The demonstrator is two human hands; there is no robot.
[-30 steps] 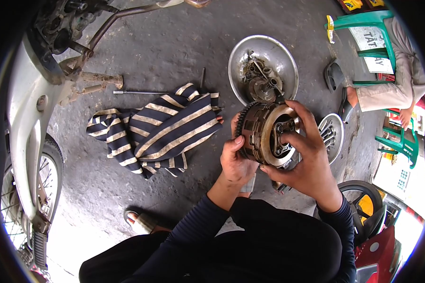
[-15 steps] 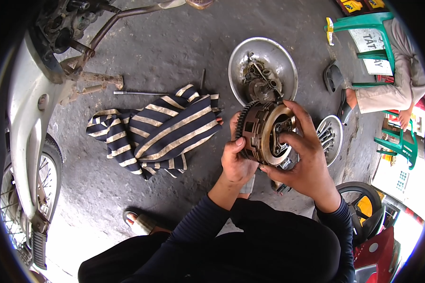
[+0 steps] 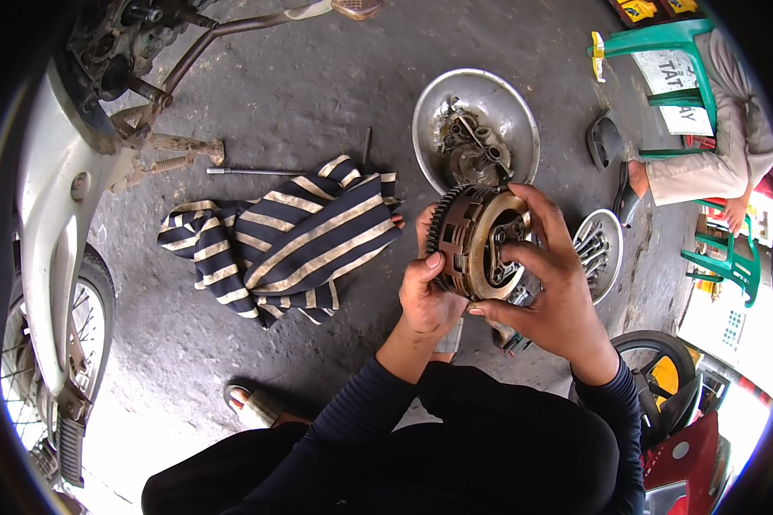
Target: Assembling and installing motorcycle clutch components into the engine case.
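Between my two hands is a motorcycle clutch assembly (image 3: 468, 243), a brown metal drum with a toothed gear ring on its left side and a pale ring round its open right face. My left hand (image 3: 429, 283) wraps its left and lower side, thumb on the drum near the teeth. Across the open face, my right hand (image 3: 550, 270) grips the rim, with fingers at the top edge and one bent finger reaching to the inner parts. Its thumb lies at the lower rim. Beyond the drum stands a metal bowl (image 3: 515, 103) with oily parts.
A striped cloth (image 3: 283, 240) lies left on the floor beside a metal rod (image 3: 253, 171). A motorcycle (image 3: 47, 232) stands at the far left. On the right are a dish of tools (image 3: 608, 257), a wheel (image 3: 661, 369) and a seated person (image 3: 704, 176) on a green chair.
The clutch assembly has turned very slightly in my hands and shifted a little to the left. Both hands keep their hold.
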